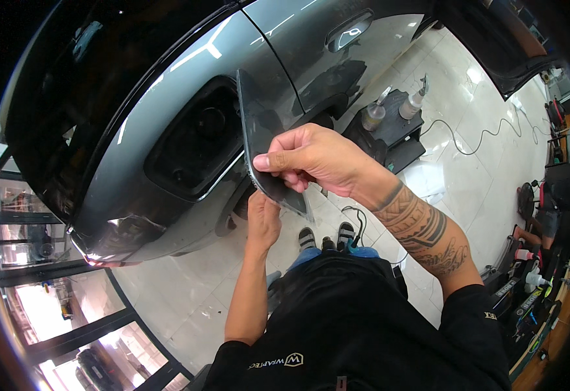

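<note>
A dark filler flap (pixel 254 120) stands swung out from the side of a grey car (pixel 194 85). Clear film with a ragged edge (pixel 291 207) sticks out along the flap's lower rim. My right hand (pixel 321 159) is over the flap's face, thumb and forefinger pressed together close to its left edge; whatever is between them is too small to make out. Below the flap, my left hand (pixel 263 219) is curled up against the lower rim, its fingertips hidden behind the flap. Left of the flap gapes the dark filler recess (pixel 197 140), with a round cap inside.
A black wheeled stool (pixel 399 127) beside the car carries two spray bottles (pixel 374 116). A cable (pixel 470 151) snakes over the tiled floor. Tools and bottles crowd the right side (pixel 532 287), where another person sits. Glass doors (pixel 76 313) stand at the lower left.
</note>
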A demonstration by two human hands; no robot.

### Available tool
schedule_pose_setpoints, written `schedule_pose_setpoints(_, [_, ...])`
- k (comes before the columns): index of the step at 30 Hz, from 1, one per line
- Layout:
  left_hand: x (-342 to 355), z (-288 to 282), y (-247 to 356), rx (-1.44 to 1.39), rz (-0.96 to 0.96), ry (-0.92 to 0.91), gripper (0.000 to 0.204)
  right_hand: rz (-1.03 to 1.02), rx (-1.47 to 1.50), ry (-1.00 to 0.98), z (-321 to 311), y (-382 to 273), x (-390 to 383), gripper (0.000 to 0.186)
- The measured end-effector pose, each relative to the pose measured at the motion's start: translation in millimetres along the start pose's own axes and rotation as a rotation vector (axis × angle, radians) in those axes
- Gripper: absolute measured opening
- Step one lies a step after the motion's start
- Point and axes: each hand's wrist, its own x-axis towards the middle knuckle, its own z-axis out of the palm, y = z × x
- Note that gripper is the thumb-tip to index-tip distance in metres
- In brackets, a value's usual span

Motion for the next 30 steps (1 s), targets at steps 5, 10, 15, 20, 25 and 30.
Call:
schedule_pose_setpoints(5, [0,1,-3,0.014,-0.042,-0.081,0.04,0.015,-0.02,0.023,-3,-5,-4,0.027])
schedule_pose_setpoints(10, [4,7,-2,0.041,0.015,-0.065,0.04,-0.027,-0.127,0.032,-3,-5,-8,0.03])
schedule_pose_setpoints(15, [5,8,6,0.095,0.032,-0.096,0.039,-0.045,-0.215,0.039,-1,-2,-12,0.032])
schedule_pose_setpoints(20, [4,5,5,0.097,0.003,-0.1,0.045,-0.063,-0.272,0.012,3,-2,-16,0.032])
schedule_pose_setpoints(25, [0,1,-6,0.134,-0.031,-0.071,0.057,-0.098,-0.311,-0.009,3,2,-16,0.031])
schedule_pose_setpoints(30, [-1,-2,-4,0.06,-0.076,-0.103,0.061,-0.212,-0.413,-0.015,1,14,-16,0.031])
